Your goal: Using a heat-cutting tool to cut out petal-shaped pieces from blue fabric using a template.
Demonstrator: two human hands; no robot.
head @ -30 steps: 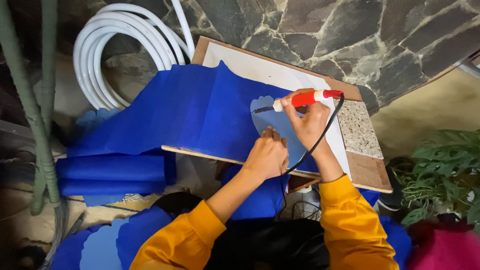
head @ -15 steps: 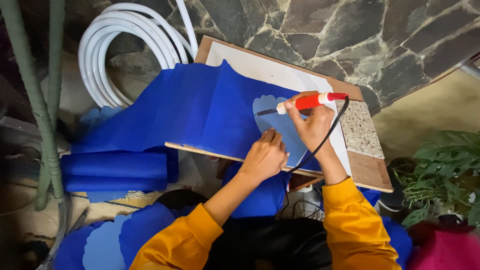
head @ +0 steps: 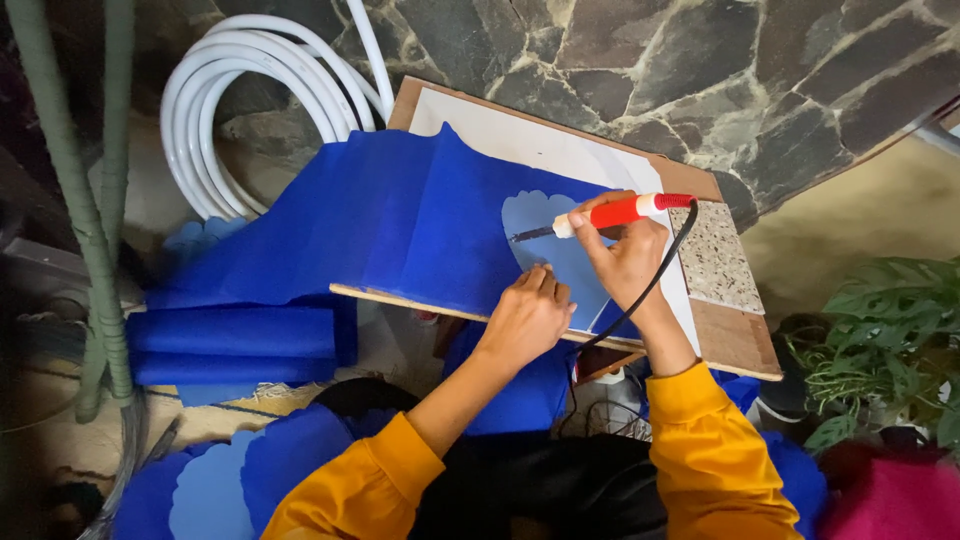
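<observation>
My right hand [head: 622, 255] grips a red and white corded hot-tip tool [head: 610, 215], its dark tip touching the edge of a light blue scalloped template [head: 545, 235]. The template lies on a sheet of dark blue fabric [head: 400, 225] spread over a wooden board [head: 725, 335]. My left hand [head: 525, 318] presses flat on the template's lower edge and the fabric, just below the tool tip. A black cord [head: 640, 295] runs from the tool down past my right wrist. Both my sleeves are orange.
A coil of white hose [head: 250, 95] lies behind the board against a stone wall [head: 700, 70]. Rolled blue fabric [head: 235, 345] hangs at left, and cut blue scalloped pieces [head: 215, 490] lie at bottom left. Green poles [head: 85, 200] stand left; a leafy plant [head: 890, 350] right.
My right hand and the tool have moved up and left along the template's edge. My left hand has stayed pressed on the template.
</observation>
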